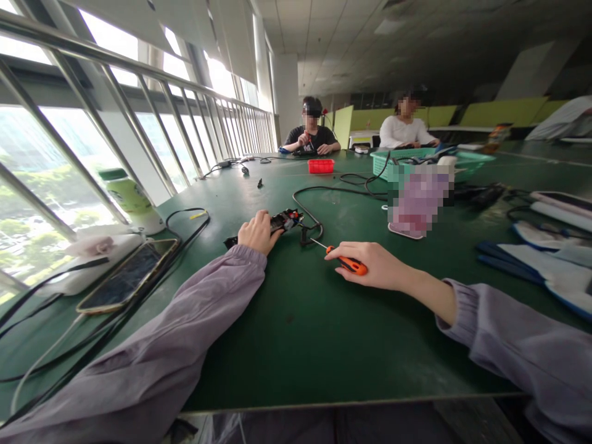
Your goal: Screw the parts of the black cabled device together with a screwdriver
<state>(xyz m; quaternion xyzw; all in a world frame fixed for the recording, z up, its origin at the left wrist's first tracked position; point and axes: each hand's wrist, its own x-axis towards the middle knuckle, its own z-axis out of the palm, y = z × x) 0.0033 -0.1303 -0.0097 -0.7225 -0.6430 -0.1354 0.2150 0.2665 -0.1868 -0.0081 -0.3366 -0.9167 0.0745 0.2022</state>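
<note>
My left hand (259, 233) is closed around a black elongated device (285, 219), whose right end is exposed and shows red and blue parts, perhaps wires. A black cable (319, 227) curves close by that end. In my right hand (377, 264) is a screwdriver (352, 265) with an orange and black handle, its thin metal shaft pointing left. The shaft's tip is beside a small black piece (305, 239) on the table, just right of the device; whether they touch I cannot tell. My fingers hide part of both the device and the handle.
On the green table (277, 345) lie a phone (129, 274) and cables at left, near a green-capped bottle (132, 200). Farther off are a red tray (320, 166) and a green basket (383, 165). Gloves (536, 262) lie at right. Two people sit across the table.
</note>
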